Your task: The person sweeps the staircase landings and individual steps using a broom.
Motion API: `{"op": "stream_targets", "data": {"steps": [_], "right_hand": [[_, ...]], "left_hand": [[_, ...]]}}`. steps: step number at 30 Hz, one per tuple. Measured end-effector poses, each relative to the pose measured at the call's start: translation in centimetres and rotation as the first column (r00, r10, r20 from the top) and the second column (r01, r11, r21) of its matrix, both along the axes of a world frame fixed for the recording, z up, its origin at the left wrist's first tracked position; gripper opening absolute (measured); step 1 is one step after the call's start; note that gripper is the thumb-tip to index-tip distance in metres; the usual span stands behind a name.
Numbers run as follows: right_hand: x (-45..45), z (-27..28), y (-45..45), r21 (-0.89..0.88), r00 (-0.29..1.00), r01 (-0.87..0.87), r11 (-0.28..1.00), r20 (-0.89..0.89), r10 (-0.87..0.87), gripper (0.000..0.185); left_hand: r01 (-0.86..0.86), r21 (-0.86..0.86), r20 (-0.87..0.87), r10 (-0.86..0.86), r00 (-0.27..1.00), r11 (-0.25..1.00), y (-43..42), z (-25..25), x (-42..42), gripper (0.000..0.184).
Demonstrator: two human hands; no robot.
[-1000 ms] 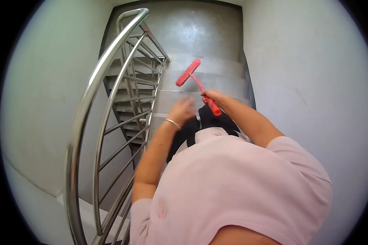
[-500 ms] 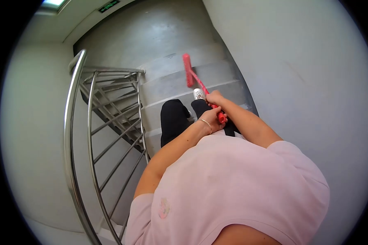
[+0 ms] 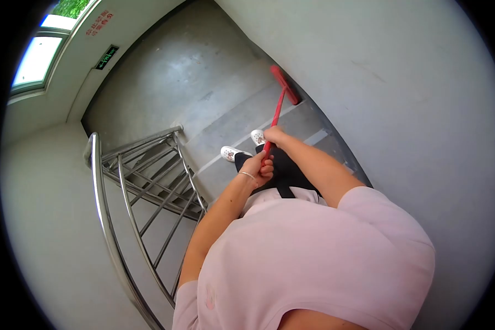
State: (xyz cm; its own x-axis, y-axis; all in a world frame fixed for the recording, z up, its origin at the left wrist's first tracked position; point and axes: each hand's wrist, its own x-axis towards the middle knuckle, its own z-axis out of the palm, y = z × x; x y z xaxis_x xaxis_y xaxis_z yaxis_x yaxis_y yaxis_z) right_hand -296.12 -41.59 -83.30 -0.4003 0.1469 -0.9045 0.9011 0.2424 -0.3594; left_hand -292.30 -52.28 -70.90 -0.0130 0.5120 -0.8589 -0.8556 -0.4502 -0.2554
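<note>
Red brush (image 3: 278, 111) is in both our hands, clear of neither set of fingers. Right hand (image 3: 274, 136) wraps the handle higher up; left hand (image 3: 260, 166) is closed round it just below, thumb along the shaft.

Key relation: brush head (image 3: 285, 86) lies ahead and slightly right of our right fingers, so right is the nearer hand. Handle's long axis runs forward from the left fingers, through the right, leaning right. Head sits across it, T-fashion, its own long axis roughly along the foot of the wall (image 3: 401, 104), which is to the right of our fingers. Stairs (image 3: 242, 118) spread ahead of the fingers; white shoes (image 3: 230, 153) just left of them.

Can't make out: right fingertips, tucked under and mostly hidden; handle's butt end, masked by the left hand; bristles, too small to read. Can't tell whether the head touches step or wall, or only hangs close.
</note>
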Motion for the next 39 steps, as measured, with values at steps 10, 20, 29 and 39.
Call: {"op": "stream_targets", "data": {"steps": [10, 20, 29, 39], "right_hand": [[-1.3, 1.6, -5.9, -0.261, 0.996, 0.086, 0.961, -0.012, -0.093, 0.012], [0.5, 1.1, -4.7, -0.214, 0.999, 0.046, 0.976, 0.015, -0.043, 0.013], [1.8, 0.8, -10.0, -0.447, 0.948, 0.316, 0.837, 0.173, -0.266, 0.012], [1.2, 0.8, -4.9, 0.033, 0.991, 0.063, 0.998, -0.121, -0.058, 0.027]], "left_hand": [[0.22, -0.277, -0.211, -0.283, 0.936, 0.935, -4.2, 1.8, -0.8, 0.023], [0.251, -0.285, -0.122, -0.295, 0.948, 0.925, -3.8, 1.9, 0.3, 0.023], [0.493, -0.628, -0.162, -0.721, 0.674, 0.602, -7.4, 3.3, 0.5, 0.03], [0.295, -0.298, -0.212, -0.364, 0.907, 0.908, -2.2, 4.2, 0.6, 0.026]]}}
